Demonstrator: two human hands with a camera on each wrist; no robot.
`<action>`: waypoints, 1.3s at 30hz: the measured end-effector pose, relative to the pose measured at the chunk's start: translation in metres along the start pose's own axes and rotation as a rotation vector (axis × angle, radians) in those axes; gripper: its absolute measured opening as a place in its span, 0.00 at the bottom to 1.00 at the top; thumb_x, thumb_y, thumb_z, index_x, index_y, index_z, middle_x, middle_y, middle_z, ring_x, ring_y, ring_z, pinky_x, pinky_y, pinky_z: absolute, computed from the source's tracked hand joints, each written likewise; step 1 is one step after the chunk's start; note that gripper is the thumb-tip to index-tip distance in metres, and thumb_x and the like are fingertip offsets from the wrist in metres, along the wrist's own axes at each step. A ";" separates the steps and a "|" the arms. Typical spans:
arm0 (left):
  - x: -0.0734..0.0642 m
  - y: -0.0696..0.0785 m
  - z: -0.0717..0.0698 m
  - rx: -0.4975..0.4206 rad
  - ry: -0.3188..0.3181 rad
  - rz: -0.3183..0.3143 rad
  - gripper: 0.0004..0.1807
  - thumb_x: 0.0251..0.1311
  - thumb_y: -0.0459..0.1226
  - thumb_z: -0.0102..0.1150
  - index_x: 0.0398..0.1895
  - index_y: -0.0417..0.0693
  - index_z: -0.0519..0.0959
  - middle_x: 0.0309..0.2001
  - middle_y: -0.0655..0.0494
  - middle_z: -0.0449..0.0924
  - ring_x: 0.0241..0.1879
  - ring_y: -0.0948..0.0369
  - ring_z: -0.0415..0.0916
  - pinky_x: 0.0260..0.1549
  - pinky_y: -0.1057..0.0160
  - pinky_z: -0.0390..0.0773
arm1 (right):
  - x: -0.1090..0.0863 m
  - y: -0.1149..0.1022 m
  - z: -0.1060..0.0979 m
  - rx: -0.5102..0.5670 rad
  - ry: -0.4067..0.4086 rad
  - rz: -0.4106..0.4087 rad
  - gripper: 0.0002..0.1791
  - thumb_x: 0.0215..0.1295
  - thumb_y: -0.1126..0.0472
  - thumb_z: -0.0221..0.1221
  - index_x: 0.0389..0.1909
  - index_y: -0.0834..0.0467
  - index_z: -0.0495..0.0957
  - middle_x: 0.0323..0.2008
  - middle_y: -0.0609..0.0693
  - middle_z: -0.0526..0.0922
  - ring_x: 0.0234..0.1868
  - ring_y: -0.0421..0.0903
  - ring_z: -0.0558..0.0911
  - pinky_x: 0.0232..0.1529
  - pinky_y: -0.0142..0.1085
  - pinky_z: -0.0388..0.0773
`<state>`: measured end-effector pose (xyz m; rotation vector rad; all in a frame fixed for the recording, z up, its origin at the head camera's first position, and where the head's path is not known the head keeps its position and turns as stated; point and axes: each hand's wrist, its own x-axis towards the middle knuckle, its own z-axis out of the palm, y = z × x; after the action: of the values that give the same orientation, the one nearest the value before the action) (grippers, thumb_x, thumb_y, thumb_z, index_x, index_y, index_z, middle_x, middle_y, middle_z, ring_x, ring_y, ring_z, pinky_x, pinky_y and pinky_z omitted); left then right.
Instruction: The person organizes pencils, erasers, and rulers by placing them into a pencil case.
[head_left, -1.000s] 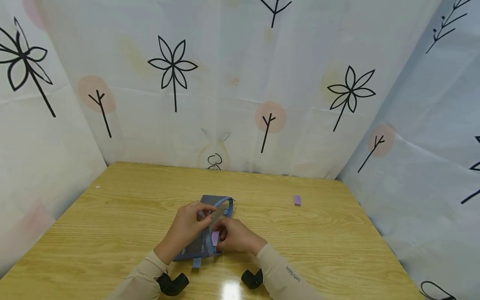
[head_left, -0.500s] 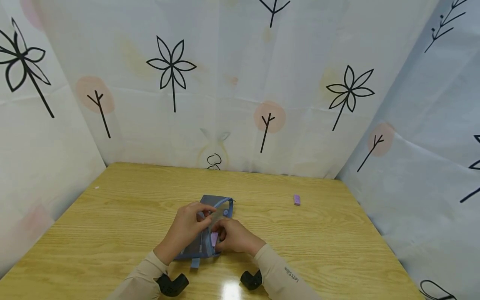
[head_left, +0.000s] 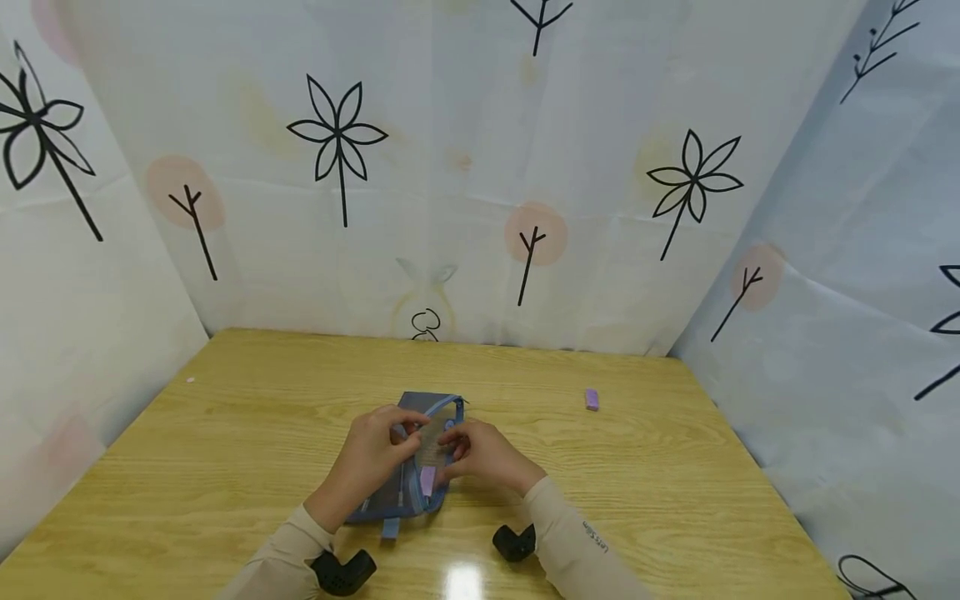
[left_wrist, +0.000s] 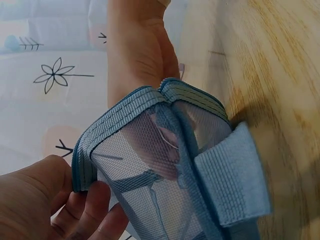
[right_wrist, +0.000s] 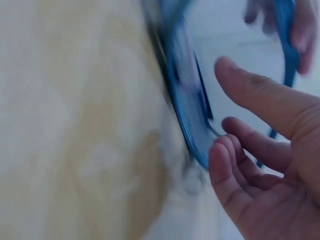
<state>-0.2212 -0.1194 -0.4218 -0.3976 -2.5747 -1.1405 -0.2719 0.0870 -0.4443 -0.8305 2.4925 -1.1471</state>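
Observation:
A blue-grey mesh zip pouch (head_left: pixel 386 498) lies on the table with its zipped mouth spread apart. My left hand (head_left: pixel 375 446) pinches one blue edge of that mouth between thumb and fingers, as the left wrist view shows on the zipper band (left_wrist: pixel 115 120). At the mouth's other side is my right hand (head_left: pixel 491 457), its thumb and loosely bent fingers apart with nothing between them in the right wrist view. Inside the pouch, a small light purple block (head_left: pixel 427 481) shows near the right fingertips; its kind is unclear.
Another purple block (head_left: pixel 592 400) lies on the wooden table (head_left: pixel 637 500) at the back right. A small white scrap (head_left: pixel 191 380) is at the far left. Printed white cloth (head_left: pixel 450 208) encloses the table's back and sides. Black devices (head_left: pixel 343 573) sit at both wrists.
My right hand has drawn back from inside the pouch, up and to the right, and its fingers have spread. The left hand keeps its hold on the edge.

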 end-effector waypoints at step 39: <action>-0.002 0.000 0.001 -0.006 0.009 0.017 0.11 0.56 0.29 0.67 0.40 0.52 0.86 0.31 0.63 0.77 0.23 0.73 0.70 0.21 0.70 0.74 | -0.052 0.139 -0.129 0.043 0.580 0.394 0.38 0.65 0.63 0.63 0.72 0.71 0.57 0.65 0.72 0.65 0.64 0.66 0.70 0.64 0.55 0.67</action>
<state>-0.2199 -0.1191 -0.4235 -0.4140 -2.5562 -1.1413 -0.3438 0.2688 -0.4662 0.0392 2.8724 -1.4292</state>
